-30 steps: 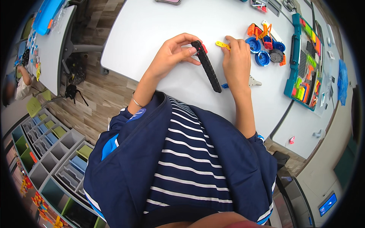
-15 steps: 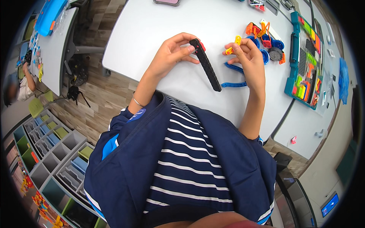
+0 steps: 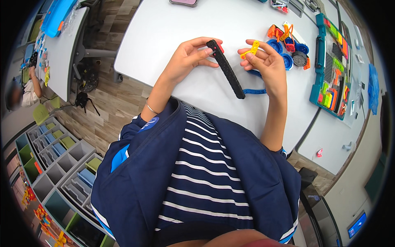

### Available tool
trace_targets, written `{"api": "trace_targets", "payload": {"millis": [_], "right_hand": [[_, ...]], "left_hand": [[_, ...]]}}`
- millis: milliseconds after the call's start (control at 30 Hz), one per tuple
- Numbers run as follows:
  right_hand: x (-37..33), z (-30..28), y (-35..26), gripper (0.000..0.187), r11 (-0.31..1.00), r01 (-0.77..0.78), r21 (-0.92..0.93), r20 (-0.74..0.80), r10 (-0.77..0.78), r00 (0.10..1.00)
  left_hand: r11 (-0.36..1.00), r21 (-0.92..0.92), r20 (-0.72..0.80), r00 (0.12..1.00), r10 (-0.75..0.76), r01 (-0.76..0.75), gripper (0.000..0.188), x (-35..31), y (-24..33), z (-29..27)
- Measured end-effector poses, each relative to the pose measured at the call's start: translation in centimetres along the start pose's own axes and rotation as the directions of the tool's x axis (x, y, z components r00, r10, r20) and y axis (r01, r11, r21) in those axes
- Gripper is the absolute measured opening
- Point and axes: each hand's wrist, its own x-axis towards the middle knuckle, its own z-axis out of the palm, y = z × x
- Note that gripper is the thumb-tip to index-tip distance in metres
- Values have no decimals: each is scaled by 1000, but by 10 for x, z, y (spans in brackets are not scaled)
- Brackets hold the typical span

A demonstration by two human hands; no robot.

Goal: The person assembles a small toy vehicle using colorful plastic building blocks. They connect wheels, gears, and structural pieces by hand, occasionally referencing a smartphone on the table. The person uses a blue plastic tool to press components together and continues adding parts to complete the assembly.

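My left hand (image 3: 190,58) is closed around the upper end of a long black building beam (image 3: 227,71), which slants down to the right over the white table. A small red piece (image 3: 221,48) shows at that end, by my fingertips. In my right hand (image 3: 266,64) a small yellow angled connector piece (image 3: 252,50) with holes is pinched between thumb and fingers. A gap separates it from the black beam. Below my right hand a blue curved strip (image 3: 254,91) lies on the table, and another blue part is mostly hidden behind the hand.
Right of my right hand lie blue wheel rims (image 3: 275,46), a grey wheel (image 3: 299,59) and orange parts (image 3: 286,32). Farther right stands an open teal case (image 3: 319,70) of colourful pieces. A pink-cased device (image 3: 184,2) sits at the far table edge. At far left a person (image 3: 31,92) works at another table.
The yellow connector has turned in my right hand and now points more upright. My left hand and the black beam have shifted slightly right in the picture.
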Motion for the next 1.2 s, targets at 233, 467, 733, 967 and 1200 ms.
{"api": "trace_targets", "payload": {"millis": [233, 467, 733, 967, 1200], "right_hand": [[1, 15, 11, 31, 996, 84, -7, 19, -83, 996], [-2, 28, 19, 28, 995, 38, 88, -64, -33, 997], [0, 29, 21, 31, 996, 6, 91, -85, 1, 996], [-1, 29, 22, 32, 997, -15, 72, -76, 21, 997], [2, 29, 23, 32, 994, 8, 105, -95, 2, 995]], "left_hand": [[999, 11, 44, 998, -34, 33, 26, 1, -4, 1], [998, 50, -45, 998, 35, -33, 22, 6, -12, 11], [995, 49, -128, 987, 95, -89, 20, 7, -10, 19], [996, 59, -134, 989, 67, -60, 20, 8, -11, 18], [997, 64, -151, 987, 56, -47, 20, 8, -11, 17]]}}
